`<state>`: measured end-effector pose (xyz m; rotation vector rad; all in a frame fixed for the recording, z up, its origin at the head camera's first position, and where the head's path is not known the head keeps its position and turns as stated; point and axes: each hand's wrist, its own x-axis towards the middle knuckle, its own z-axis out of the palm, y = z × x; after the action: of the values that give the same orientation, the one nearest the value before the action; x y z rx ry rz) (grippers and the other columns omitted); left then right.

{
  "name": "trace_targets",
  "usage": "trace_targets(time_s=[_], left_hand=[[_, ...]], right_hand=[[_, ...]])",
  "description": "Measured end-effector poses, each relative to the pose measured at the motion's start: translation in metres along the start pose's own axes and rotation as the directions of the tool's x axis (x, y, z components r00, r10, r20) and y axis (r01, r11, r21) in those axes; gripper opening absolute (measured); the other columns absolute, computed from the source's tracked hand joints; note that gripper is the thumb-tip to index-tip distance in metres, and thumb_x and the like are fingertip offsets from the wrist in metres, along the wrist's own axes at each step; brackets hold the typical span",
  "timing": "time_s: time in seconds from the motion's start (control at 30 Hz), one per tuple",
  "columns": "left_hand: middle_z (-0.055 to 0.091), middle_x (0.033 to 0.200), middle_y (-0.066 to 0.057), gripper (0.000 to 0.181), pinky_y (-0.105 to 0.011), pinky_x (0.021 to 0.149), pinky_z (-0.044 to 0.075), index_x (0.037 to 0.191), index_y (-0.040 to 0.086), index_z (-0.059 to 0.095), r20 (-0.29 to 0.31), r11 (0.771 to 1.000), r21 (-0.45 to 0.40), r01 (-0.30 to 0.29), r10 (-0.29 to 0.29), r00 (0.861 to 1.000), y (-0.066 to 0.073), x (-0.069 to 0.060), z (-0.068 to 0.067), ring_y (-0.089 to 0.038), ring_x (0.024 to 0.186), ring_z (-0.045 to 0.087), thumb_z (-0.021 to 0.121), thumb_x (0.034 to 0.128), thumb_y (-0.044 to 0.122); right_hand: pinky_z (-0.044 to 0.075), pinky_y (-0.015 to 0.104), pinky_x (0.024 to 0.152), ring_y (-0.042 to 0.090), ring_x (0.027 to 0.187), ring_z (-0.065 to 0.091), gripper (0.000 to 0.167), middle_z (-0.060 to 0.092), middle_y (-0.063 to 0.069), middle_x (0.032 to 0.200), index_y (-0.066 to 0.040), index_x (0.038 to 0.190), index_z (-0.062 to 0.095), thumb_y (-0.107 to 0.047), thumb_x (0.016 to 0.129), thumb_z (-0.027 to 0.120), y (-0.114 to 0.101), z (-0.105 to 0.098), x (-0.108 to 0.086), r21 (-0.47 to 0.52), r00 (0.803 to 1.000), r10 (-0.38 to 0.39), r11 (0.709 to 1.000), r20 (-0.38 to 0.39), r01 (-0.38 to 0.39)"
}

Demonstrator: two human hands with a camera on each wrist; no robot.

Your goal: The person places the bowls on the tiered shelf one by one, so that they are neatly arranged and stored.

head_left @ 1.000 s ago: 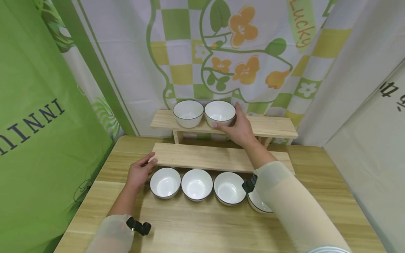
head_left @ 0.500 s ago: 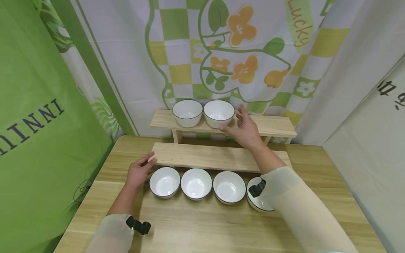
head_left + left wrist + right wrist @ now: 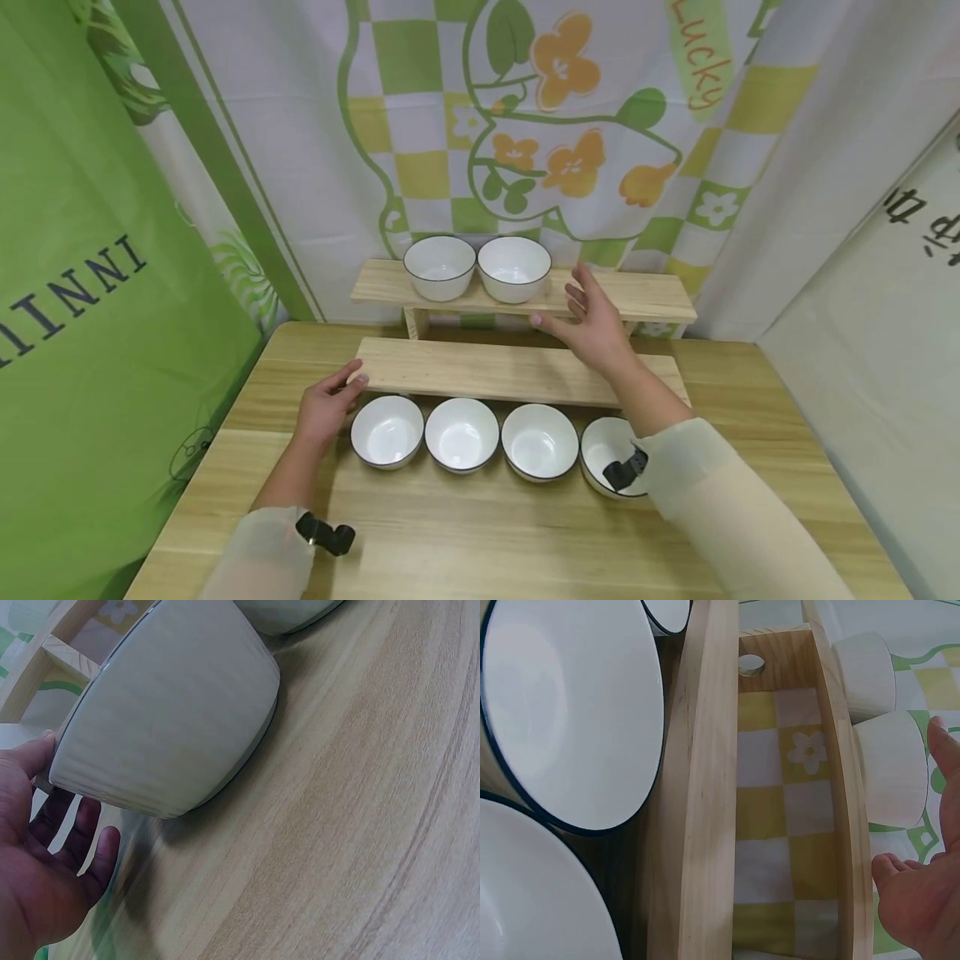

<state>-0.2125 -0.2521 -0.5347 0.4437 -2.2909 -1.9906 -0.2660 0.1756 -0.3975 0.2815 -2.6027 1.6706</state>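
Observation:
Two white dark-rimmed bowls stand side by side on the upper board of a two-tier wooden shelf [image 3: 645, 296]: a left one [image 3: 440, 268] and a right one [image 3: 514, 268]. Just right of the latter, my right hand [image 3: 592, 325] hangs apart from it, thumb and fingers spread and holding nothing. At the left end of the lower board [image 3: 517, 371], my left hand [image 3: 327, 408] pinches the board's edge between thumb and fingers. In the left wrist view that hand [image 3: 45, 847] is beside a bowl [image 3: 172, 712] on the table, its outer fingers loose.
Several more white bowls line up on the wooden table [image 3: 465, 542] before the shelf; the rightmost one [image 3: 611, 454] is partly covered by the right wrist's camera [image 3: 626, 469]. A patterned curtain [image 3: 420, 108] hangs close behind the upper board.
My right hand has let go of the right bowl on the upper board and drawn back to the right and slightly down. The left hand stays at the lower board's end.

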Motion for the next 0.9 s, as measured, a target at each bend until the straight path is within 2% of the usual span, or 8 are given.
trace_targets(time_s=[0.2,0.47,0.67,0.9], left_hand=[[0.071,0.096,0.011,0.054,-0.018,0.075,0.056,0.139,0.017,0.068,0.001,1.0,-0.006,-0.006,0.006,1.0,-0.002,0.001,0.0,-0.003,0.086,0.063,0.083,0.0905,0.037],[0.071,0.1,0.01,0.054,-0.018,0.076,0.056,0.139,0.019,0.068,-0.006,1.0,-0.003,-0.005,0.005,1.0,-0.003,0.001,0.0,-0.003,0.089,0.064,0.083,0.0905,0.038],[0.072,0.1,0.011,0.054,-0.018,0.075,0.056,0.14,0.017,0.068,0.002,1.0,-0.013,-0.003,0.003,1.0,-0.004,0.002,0.0,-0.003,0.088,0.064,0.083,0.091,0.036],[0.072,0.101,0.011,0.054,-0.018,0.076,0.056,0.14,0.017,0.067,-0.005,1.0,-0.025,-0.003,0.003,1.0,-0.004,0.003,0.0,-0.002,0.087,0.063,0.083,0.0909,0.035]], right_hand=[[0.034,0.05,0.12,0.031,0.153,0.031,0.12,0.015,-0.001,0.173,-0.024,0.168,0.005,-0.046,0.084,0.087,0.005,-0.004,-0.013,0.024,1.0,-0.013,1.0,0.004,0.013],[0.033,0.047,0.121,0.026,0.153,0.029,0.122,0.013,-0.004,0.173,-0.026,0.168,0.003,-0.048,0.083,0.087,0.015,-0.006,-0.029,0.046,1.0,0.014,0.999,0.025,-0.015],[0.033,0.048,0.121,0.028,0.154,0.028,0.121,0.013,-0.002,0.173,-0.023,0.168,0.004,-0.044,0.083,0.088,0.021,-0.008,-0.04,0.053,1.0,0.004,0.999,0.027,-0.005],[0.031,0.046,0.122,0.035,0.153,0.029,0.121,0.019,0.008,0.171,-0.016,0.168,0.005,-0.043,0.084,0.088,0.028,-0.008,-0.053,-0.011,0.999,-0.05,0.999,0.022,0.05]])
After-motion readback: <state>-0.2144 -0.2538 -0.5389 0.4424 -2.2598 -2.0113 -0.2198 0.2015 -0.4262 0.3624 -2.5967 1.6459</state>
